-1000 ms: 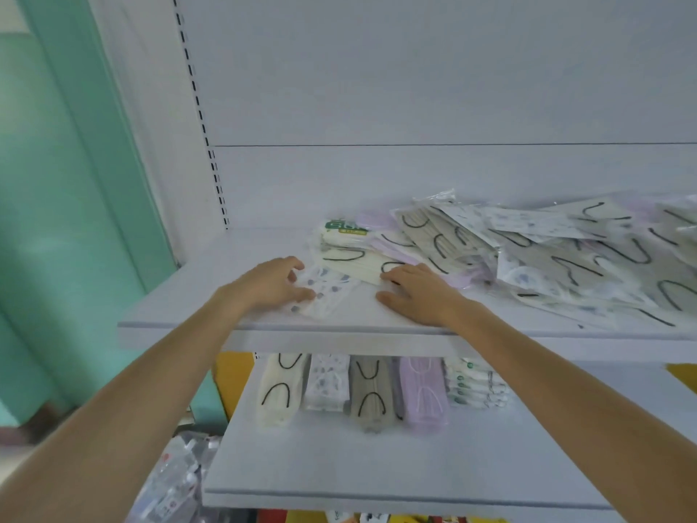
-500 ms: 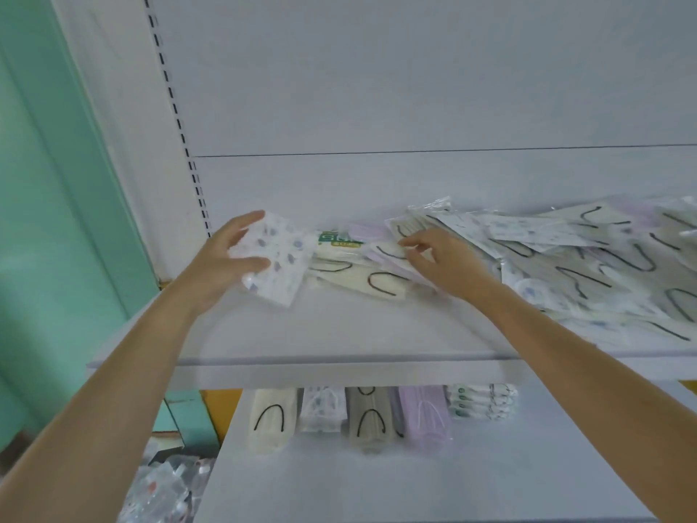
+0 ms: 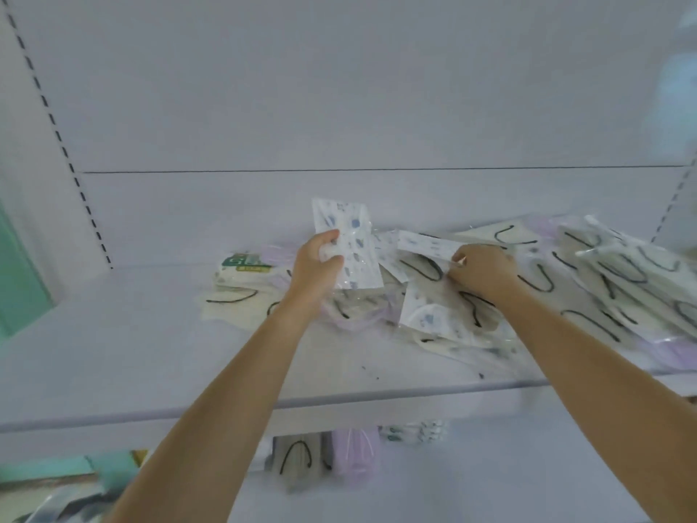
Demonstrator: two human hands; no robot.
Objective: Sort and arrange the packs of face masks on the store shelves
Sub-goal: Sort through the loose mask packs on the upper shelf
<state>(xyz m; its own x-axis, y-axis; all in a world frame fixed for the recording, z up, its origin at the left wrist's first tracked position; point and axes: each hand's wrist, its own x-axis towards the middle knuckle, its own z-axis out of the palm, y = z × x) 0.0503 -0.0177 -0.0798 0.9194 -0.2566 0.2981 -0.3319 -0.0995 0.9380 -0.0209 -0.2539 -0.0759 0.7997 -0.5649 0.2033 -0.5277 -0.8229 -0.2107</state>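
Upper shelf (image 3: 181,356) carries a mixed heap of mask packs (image 3: 588,285) across its centre and right.

Left hand (image 3: 318,264): the grip is closed on a white blue-print pack (image 3: 356,258), thumb in front, fingers behind its left edge. The pack is raised off the heap at its left end, long axis near upright, top leaning slightly left.

Right hand (image 3: 484,271): a narrow fingertip grip pinches the right end of a second blue-print pack (image 3: 424,245). This pack's long axis runs roughly level, leftward from the grip toward the left hand's pack. Its far end comes close beside that pack. Motion blur hides whether they touch.

Key relation: the two held packs sit roughly crosswise, one upright and one level, with the second lying wholly to the left of the right grip. Judgement: stacking them calls for about a quarter turn of one pack, and the gap between the hands is short enough for a direct hand-over.

A third blue-print pack (image 3: 426,315) lies flat in the heap between the forearms, nearer the right hand.

Lower shelf (image 3: 471,481): a row shows under the upper lip, a beige pack with black loop (image 3: 298,456) beside a lilac pack (image 3: 356,451). The left forearm covers the row's left part, so a blue-print column there cannot be confirmed.
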